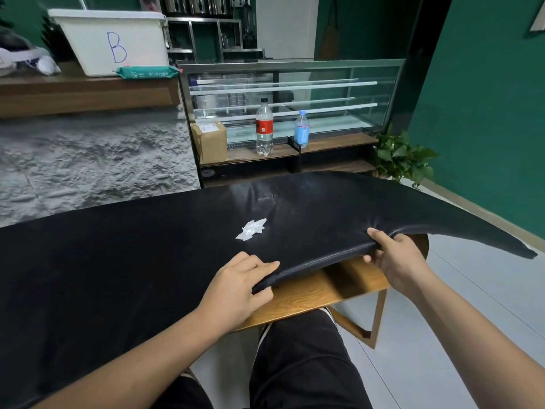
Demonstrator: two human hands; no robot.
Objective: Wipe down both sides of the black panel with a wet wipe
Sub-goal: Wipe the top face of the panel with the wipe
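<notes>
1. The long black padded leather-look panel [118, 261] lies across the whole view. Its left stretch is flat and heavy-looking, so I judge that a turn-over started from the right will drag. It seems best to let the left end pivot where it rests rather than haul it.
2. The left hand [236, 287] grips the panel's near rim, fingers curled about the edge. It looks best used as the hinge point: hold firm, stay low, and roll the wrist as the rim rises.
3. The crumpled white wet wipe [251, 229] sits loose on the panel's upper face, just beyond the left hand's fingertips, and neither hand holds it. If the step in hand is flipping the panel to reach its second side, as it appears, the wipe will slide off or get trapped underneath. Picking it up first, or tucking it under a finger, is the tidy choice.
4. The right hand [395, 261] clasps the rim with the thumb on top and the fingers beneath. Here the edge is raised clear of the light wooden table [318, 293], and the padding puckers at the thumb. The cover looks soft, so a broader hold would crease it less.
5. Further right the panel overhangs the table and narrows to a thin point in mid-air — it probably flexes and swings wide when turned, so a slow lift with both hands level seems wise.
</notes>
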